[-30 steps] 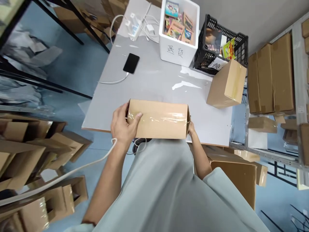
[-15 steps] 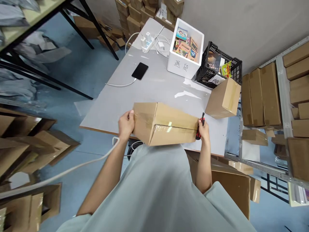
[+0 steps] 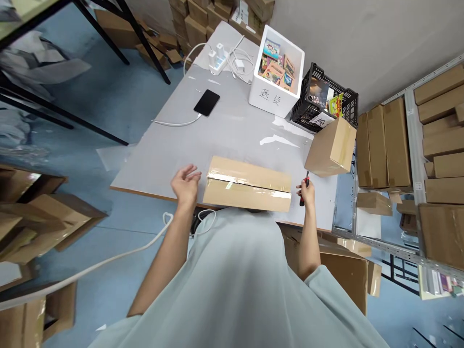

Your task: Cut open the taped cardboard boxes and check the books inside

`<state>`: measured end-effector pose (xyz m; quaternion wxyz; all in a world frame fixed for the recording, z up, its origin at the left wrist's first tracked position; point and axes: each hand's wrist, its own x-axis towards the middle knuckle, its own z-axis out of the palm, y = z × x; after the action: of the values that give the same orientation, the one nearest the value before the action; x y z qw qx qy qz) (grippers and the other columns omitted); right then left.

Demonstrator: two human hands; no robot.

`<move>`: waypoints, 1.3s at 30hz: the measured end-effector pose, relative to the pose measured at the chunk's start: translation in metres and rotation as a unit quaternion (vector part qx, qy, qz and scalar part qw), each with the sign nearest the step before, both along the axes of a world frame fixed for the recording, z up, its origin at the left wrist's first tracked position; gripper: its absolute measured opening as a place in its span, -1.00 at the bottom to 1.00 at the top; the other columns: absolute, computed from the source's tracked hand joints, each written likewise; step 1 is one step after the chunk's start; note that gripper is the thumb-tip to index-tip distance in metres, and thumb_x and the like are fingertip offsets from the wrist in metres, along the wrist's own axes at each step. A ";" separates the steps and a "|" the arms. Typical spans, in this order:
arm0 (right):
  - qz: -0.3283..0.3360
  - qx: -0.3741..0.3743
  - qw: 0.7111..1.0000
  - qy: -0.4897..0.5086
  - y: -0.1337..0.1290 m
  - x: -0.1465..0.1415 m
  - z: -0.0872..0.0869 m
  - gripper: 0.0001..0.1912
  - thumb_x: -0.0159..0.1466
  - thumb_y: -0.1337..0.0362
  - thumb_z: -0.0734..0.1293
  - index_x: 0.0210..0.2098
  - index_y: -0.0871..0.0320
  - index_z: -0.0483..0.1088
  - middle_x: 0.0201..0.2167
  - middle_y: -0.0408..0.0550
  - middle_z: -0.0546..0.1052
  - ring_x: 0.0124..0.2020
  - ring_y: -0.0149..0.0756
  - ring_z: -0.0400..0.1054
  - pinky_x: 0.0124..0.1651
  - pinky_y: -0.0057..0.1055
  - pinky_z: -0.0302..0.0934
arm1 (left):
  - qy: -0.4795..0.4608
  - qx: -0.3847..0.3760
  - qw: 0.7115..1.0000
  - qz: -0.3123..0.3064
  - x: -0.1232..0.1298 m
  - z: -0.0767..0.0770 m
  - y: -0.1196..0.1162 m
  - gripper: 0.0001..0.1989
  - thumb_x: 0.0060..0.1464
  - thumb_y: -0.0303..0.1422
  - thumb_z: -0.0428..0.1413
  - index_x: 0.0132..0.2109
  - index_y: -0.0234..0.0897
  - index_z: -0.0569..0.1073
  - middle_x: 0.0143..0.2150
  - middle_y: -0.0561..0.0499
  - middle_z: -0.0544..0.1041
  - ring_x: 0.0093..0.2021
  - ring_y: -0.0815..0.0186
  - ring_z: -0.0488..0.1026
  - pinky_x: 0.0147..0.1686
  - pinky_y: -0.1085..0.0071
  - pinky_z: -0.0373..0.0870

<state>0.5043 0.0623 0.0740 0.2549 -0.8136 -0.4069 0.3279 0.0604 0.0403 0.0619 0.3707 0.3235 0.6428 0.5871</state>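
A taped cardboard box (image 3: 248, 186) lies on the table at its front edge, right before my body. Its upper face shows a dark lengthwise gap between the flaps, with shiny clear tape around it. My left hand (image 3: 186, 184) is off the box's left end, fingers loosely apart and nothing in them. Just beyond the right end, my right hand (image 3: 307, 191) grips a slim red and black utility knife (image 3: 302, 199), its dark tip pointing away from me. The fingers partly cover the knife.
On the grey table (image 3: 232, 130) are a phone (image 3: 207, 103) on a cable, a power strip (image 3: 217, 63), a white foam bin (image 3: 271, 94), a black crate (image 3: 308, 108) and another carton (image 3: 328, 147). Metal shelving (image 3: 416, 145) with cartons stands right; open boxes (image 3: 68, 217) lie left.
The box has been set down and turned, so its taped, gapped face now points up. My left hand has let go of it and opened. My right hand, still holding the knife, has moved clear.
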 end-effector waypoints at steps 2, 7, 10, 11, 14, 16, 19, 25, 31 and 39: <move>-0.013 -0.029 0.999 -0.028 -0.008 0.004 -0.019 -0.67 0.52 0.00 0.32 0.04 0.14 0.42 -0.29 -0.04 0.69 -0.45 -0.28 0.49 -0.23 -0.39 0.43 | -0.006 -0.004 0.996 0.087 -0.006 -0.002 -0.003 -0.62 0.21 -0.27 0.44 0.09 -0.28 0.56 0.04 -0.14 0.65 -0.10 0.21 0.66 0.15 0.06 0.67; -0.017 -0.067 0.995 -0.068 -0.027 -0.008 -0.060 -0.73 0.36 0.22 0.45 0.02 0.16 0.52 -0.14 0.15 0.75 -0.04 -0.03 0.64 0.08 -0.26 0.46 | 0.010 0.069 0.995 0.065 0.024 0.032 -0.024 -0.55 0.01 -0.24 0.43 0.06 -0.19 0.64 -0.01 -0.12 0.72 -0.09 0.17 0.72 0.14 0.12 0.70; -0.004 -0.063 0.995 -0.072 -0.031 -0.014 -0.068 -0.65 0.33 0.26 0.46 0.08 0.23 0.55 0.02 0.29 0.74 0.11 0.06 0.63 0.19 -0.21 0.45 | 0.027 0.084 0.996 -0.023 0.056 0.057 -0.035 -0.58 0.06 -0.17 0.42 0.05 -0.22 0.69 -0.06 -0.13 0.73 -0.04 0.15 0.74 0.19 0.13 0.70; 0.001 -0.055 0.996 -0.072 -0.030 -0.013 -0.067 -0.61 0.34 0.26 0.45 0.12 0.28 0.55 0.07 0.35 0.72 0.16 0.09 0.62 0.23 -0.19 0.44 | 0.020 0.082 0.996 -0.043 0.065 0.063 -0.038 -0.58 0.07 -0.16 0.43 0.04 -0.23 0.69 -0.07 -0.13 0.73 -0.03 0.15 0.74 0.20 0.12 0.70; 0.018 -0.012 0.997 -0.074 -0.024 -0.006 -0.050 -0.50 0.42 0.26 0.34 0.27 0.39 0.51 0.30 0.50 0.61 0.34 0.06 0.52 0.40 -0.14 0.36 | -0.031 0.069 0.994 -0.079 0.083 0.074 -0.042 -0.54 0.02 -0.18 0.48 0.05 -0.23 0.69 -0.09 -0.12 0.73 -0.03 0.13 0.75 0.20 0.09 0.72; 0.039 0.046 0.996 -0.070 -0.023 -0.002 -0.029 -0.46 0.50 0.23 0.26 0.37 0.36 0.47 0.41 0.46 0.54 0.40 -0.01 0.47 0.45 -0.14 0.34 | -0.062 0.063 0.991 -0.097 0.088 0.079 -0.043 -0.50 -0.01 -0.18 0.52 0.06 -0.23 0.68 -0.08 -0.11 0.73 -0.04 0.12 0.76 0.19 0.07 0.74; 0.138 0.185 0.972 -0.053 -0.027 -0.008 0.013 -0.47 0.59 0.07 0.23 0.37 0.21 0.50 0.38 0.32 0.59 0.36 -0.03 0.50 0.41 -0.08 0.42 | -0.079 0.062 0.988 -0.117 0.093 0.083 -0.044 -0.44 -0.04 -0.16 0.55 0.08 -0.24 0.66 -0.06 -0.11 0.71 -0.07 0.12 0.77 0.17 0.07 0.74; 0.414 0.185 0.883 -0.123 -0.029 -0.053 0.067 -0.49 0.53 -0.02 0.46 0.37 0.03 0.58 0.54 0.19 0.46 0.59 0.09 0.27 0.61 0.13 0.20 | -0.073 0.073 0.984 -0.143 0.102 0.088 -0.044 -0.39 -0.06 -0.22 0.56 0.14 -0.19 0.64 -0.03 -0.07 0.69 -0.10 0.14 0.78 0.13 0.11 0.76; 0.487 0.134 0.838 -0.208 -0.014 -0.067 0.070 -0.39 0.52 -0.02 0.50 0.44 0.14 0.52 0.54 0.30 0.44 0.58 0.18 0.28 0.63 0.14 0.12 | -0.055 0.087 0.985 -0.139 0.104 0.087 -0.048 -0.47 0.02 -0.26 0.48 0.15 -0.21 0.64 -0.02 -0.09 0.69 -0.10 0.15 0.78 0.10 0.15 0.76; 0.467 0.147 0.836 -0.248 0.009 -0.074 0.092 -0.53 0.72 0.08 0.16 0.29 0.23 0.56 0.20 0.29 0.71 0.20 0.07 0.59 0.37 -0.11 0.28 | 0.256 0.109 0.924 -0.261 0.104 0.077 -0.058 -0.70 0.33 -0.24 0.24 0.12 -0.15 0.72 0.18 -0.22 0.71 0.31 -0.14 0.63 0.44 -0.18 0.48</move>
<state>0.4302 0.0710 0.1659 0.0791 -0.5339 -0.8315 0.1314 0.1645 -0.0176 0.1390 0.2961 0.6574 0.5404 0.4337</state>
